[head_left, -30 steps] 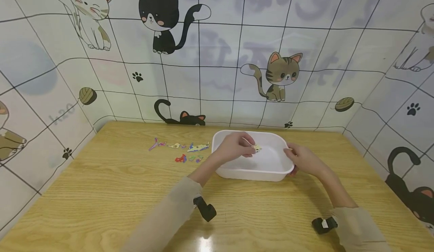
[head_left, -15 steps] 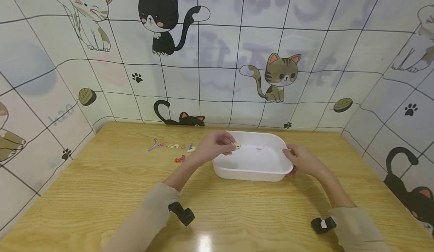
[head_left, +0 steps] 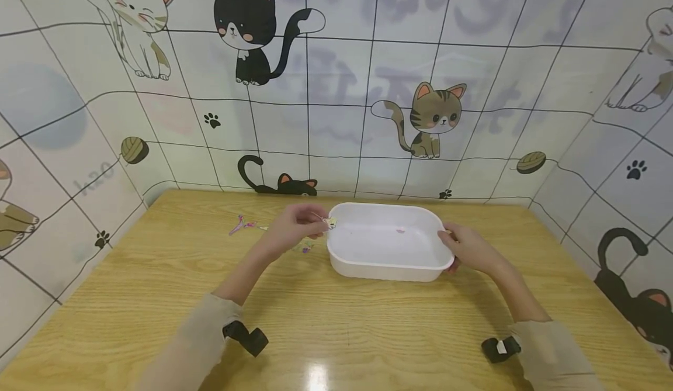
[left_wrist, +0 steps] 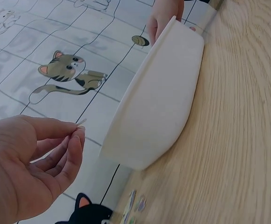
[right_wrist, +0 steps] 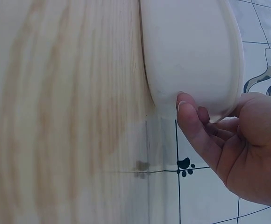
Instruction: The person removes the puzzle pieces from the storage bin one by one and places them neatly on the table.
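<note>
Thumb and fingertips of my left hand pinch a small flat pale-yellow cutout, just at the left rim of a white plastic basin. In the left wrist view the cutout shows edge-on as a thin sliver. My right hand grips the basin's right end, thumb over the rim and fingers below, as the right wrist view also shows. A tiny pinkish piece lies on the basin floor. Left of the basin, a pink-purple Y-shaped cutout lies on the table; my left hand hides others.
A small purple piece rests on the wooden table beside the basin. Walls with a cat-print covering stand behind the table and on both sides.
My left hand has moved left from over the basin to its left rim, still pinching the pale-yellow cutout. The pinkish piece on the basin floor has come into sight. My right hand keeps its grip.
</note>
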The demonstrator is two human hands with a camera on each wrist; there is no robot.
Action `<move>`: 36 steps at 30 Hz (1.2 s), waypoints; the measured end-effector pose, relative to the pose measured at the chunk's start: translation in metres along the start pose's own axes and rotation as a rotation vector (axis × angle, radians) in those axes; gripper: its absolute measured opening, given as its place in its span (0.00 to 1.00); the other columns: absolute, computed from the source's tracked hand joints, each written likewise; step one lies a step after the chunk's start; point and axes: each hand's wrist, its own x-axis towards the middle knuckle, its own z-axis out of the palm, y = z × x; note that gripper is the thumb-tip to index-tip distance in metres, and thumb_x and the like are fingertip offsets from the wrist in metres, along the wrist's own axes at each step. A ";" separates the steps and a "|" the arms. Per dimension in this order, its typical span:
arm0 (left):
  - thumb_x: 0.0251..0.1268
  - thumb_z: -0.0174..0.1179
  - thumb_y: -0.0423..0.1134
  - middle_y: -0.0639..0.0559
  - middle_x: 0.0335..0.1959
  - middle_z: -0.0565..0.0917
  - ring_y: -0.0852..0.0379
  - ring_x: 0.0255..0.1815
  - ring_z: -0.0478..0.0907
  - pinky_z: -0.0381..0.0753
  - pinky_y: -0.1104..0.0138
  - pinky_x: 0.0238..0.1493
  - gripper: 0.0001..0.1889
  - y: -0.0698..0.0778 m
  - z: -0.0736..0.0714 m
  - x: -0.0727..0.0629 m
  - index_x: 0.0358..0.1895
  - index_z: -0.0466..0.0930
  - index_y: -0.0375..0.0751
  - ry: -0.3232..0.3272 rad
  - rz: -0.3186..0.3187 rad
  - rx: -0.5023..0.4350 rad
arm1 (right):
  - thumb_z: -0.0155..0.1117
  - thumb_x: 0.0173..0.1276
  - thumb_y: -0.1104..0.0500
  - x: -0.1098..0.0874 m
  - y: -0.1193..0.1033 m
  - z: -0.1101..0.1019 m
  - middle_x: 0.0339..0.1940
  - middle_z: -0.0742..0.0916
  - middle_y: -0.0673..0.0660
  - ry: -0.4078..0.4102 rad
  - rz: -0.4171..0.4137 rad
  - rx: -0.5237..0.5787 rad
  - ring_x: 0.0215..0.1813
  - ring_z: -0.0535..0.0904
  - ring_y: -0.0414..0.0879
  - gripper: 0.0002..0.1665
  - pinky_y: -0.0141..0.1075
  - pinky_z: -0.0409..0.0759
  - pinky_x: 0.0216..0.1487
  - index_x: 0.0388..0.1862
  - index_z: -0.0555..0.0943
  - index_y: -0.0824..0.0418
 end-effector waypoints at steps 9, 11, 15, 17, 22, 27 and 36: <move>0.68 0.64 0.32 0.39 0.39 0.86 0.45 0.39 0.84 0.84 0.53 0.45 0.12 -0.009 -0.032 -0.018 0.51 0.80 0.31 0.051 -0.039 0.012 | 0.46 0.84 0.58 -0.001 -0.002 -0.001 0.29 0.84 0.58 -0.002 0.001 -0.013 0.22 0.84 0.52 0.28 0.43 0.85 0.26 0.69 0.62 0.79; 0.69 0.64 0.32 0.40 0.38 0.85 0.44 0.39 0.83 0.84 0.54 0.45 0.11 -0.014 -0.039 -0.022 0.51 0.80 0.31 0.051 -0.041 0.022 | 0.46 0.84 0.58 -0.001 -0.002 -0.001 0.29 0.84 0.58 -0.002 0.003 -0.011 0.22 0.84 0.52 0.28 0.43 0.85 0.26 0.69 0.62 0.80; 0.71 0.62 0.32 0.36 0.41 0.84 0.37 0.44 0.82 0.83 0.52 0.50 0.11 -0.023 -0.053 -0.028 0.51 0.79 0.31 0.050 -0.052 0.046 | 0.46 0.83 0.58 0.000 -0.002 -0.001 0.28 0.84 0.58 -0.001 0.005 -0.008 0.22 0.84 0.52 0.27 0.44 0.85 0.26 0.68 0.63 0.80; 0.71 0.61 0.31 0.35 0.42 0.84 0.38 0.44 0.82 0.84 0.54 0.49 0.10 -0.025 -0.058 -0.032 0.51 0.79 0.31 0.057 -0.058 0.060 | 0.46 0.83 0.59 0.000 -0.001 -0.001 0.28 0.84 0.58 0.000 0.004 -0.006 0.22 0.84 0.52 0.26 0.44 0.85 0.26 0.68 0.63 0.80; 0.70 0.62 0.30 0.34 0.41 0.85 0.41 0.42 0.84 0.85 0.56 0.48 0.11 -0.032 -0.069 -0.040 0.51 0.80 0.30 0.109 -0.100 0.127 | 0.46 0.83 0.58 0.000 0.000 -0.001 0.28 0.84 0.58 0.001 0.006 -0.006 0.22 0.84 0.52 0.27 0.43 0.85 0.26 0.68 0.63 0.79; 0.67 0.63 0.30 0.36 0.39 0.87 0.47 0.38 0.85 0.85 0.59 0.45 0.11 -0.039 -0.078 -0.044 0.49 0.79 0.29 0.158 -0.151 0.192 | 0.46 0.84 0.57 -0.001 0.000 0.000 0.30 0.84 0.58 -0.004 0.011 0.001 0.22 0.84 0.52 0.28 0.43 0.85 0.26 0.70 0.62 0.79; 0.65 0.67 0.32 0.42 0.36 0.88 0.52 0.35 0.86 0.84 0.65 0.36 0.11 -0.048 -0.089 -0.052 0.47 0.80 0.30 0.197 -0.228 0.302 | 0.46 0.84 0.58 0.000 0.001 0.000 0.30 0.84 0.59 0.001 0.013 0.008 0.22 0.84 0.53 0.29 0.44 0.85 0.26 0.71 0.60 0.79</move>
